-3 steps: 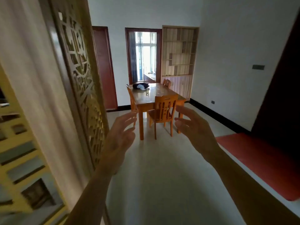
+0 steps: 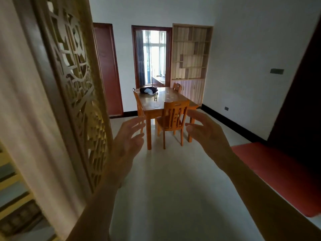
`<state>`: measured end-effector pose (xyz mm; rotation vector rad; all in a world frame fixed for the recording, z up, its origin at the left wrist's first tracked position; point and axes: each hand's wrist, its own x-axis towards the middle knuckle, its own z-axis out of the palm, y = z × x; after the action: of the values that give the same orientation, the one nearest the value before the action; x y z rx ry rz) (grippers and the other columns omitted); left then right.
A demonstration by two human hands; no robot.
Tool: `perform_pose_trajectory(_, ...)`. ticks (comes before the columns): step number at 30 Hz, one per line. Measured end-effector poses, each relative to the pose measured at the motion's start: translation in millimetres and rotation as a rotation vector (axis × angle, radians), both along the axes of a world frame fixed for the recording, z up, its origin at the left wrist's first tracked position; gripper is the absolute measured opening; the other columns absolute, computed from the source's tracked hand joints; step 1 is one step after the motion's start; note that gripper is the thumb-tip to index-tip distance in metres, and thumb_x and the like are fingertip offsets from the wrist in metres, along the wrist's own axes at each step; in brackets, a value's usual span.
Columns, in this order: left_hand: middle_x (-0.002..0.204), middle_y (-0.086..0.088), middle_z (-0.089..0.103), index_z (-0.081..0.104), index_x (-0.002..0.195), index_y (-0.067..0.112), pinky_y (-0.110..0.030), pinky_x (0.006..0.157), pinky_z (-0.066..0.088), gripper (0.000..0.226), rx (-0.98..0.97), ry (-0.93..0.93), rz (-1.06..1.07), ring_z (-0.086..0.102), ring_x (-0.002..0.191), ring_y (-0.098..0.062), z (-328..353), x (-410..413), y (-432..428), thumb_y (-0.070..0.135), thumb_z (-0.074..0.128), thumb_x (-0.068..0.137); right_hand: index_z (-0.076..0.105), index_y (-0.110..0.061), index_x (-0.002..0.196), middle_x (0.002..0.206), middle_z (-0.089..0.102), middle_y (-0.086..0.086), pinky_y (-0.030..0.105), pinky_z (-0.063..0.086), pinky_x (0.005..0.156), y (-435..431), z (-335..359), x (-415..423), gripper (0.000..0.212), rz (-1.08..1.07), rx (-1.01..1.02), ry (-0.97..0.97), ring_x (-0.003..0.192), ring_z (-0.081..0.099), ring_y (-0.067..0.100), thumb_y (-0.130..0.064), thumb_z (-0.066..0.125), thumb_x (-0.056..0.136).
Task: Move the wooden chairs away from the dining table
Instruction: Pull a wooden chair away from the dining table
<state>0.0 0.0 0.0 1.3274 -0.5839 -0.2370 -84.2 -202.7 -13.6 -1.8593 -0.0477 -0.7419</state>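
Observation:
A wooden dining table [image 2: 149,108] stands at the far end of the room. One wooden chair [image 2: 173,117] is tucked in at its near end, its back toward me. A second chair [image 2: 138,103] stands at the table's left side, and the top of a third chair [image 2: 177,87] shows at the far right. My left hand [image 2: 127,141] and my right hand [image 2: 206,134] are raised in front of me, fingers spread, palms facing each other, holding nothing. Both hands are well short of the chairs.
A carved wooden lattice screen [image 2: 76,87] stands close on my left. A red mat [image 2: 281,171] lies on the floor at the right. On the table sit a glass [image 2: 155,96] and a dark bundle [image 2: 148,90]. Pale tiled floor [image 2: 165,188] stretches toward the table.

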Motion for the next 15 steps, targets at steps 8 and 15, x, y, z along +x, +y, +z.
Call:
perform_pose_trajectory(8,0.133,-0.01,0.055,0.054,0.117,0.019,-0.055,0.111,0.043,0.124,0.06,-0.211,0.013,0.051,0.136,-0.04,-22.5,117.9,-87.0,0.093,0.075,0.02,0.052,-0.021,0.137,0.143,0.055,0.0,0.051,0.048,0.104,-85.3,-6.0,91.9,0.058,-0.107,0.046,0.036,0.126,0.059,0.023,-0.039,0.061,0.082)
perform_pose_trajectory(15,0.14,-0.008,0.051,0.047,0.123,0.015,-0.064,0.111,0.041,0.114,0.062,-0.326,0.073,0.053,0.133,-0.039,-53.4,217.0,-190.7,0.095,0.067,0.045,0.05,-0.023,0.14,0.145,0.053,-0.001,0.04,0.05,0.1,-187.3,-23.4,196.2,0.064,-0.09,0.085,0.019,0.126,0.058,0.021,-0.048,0.069,0.085)
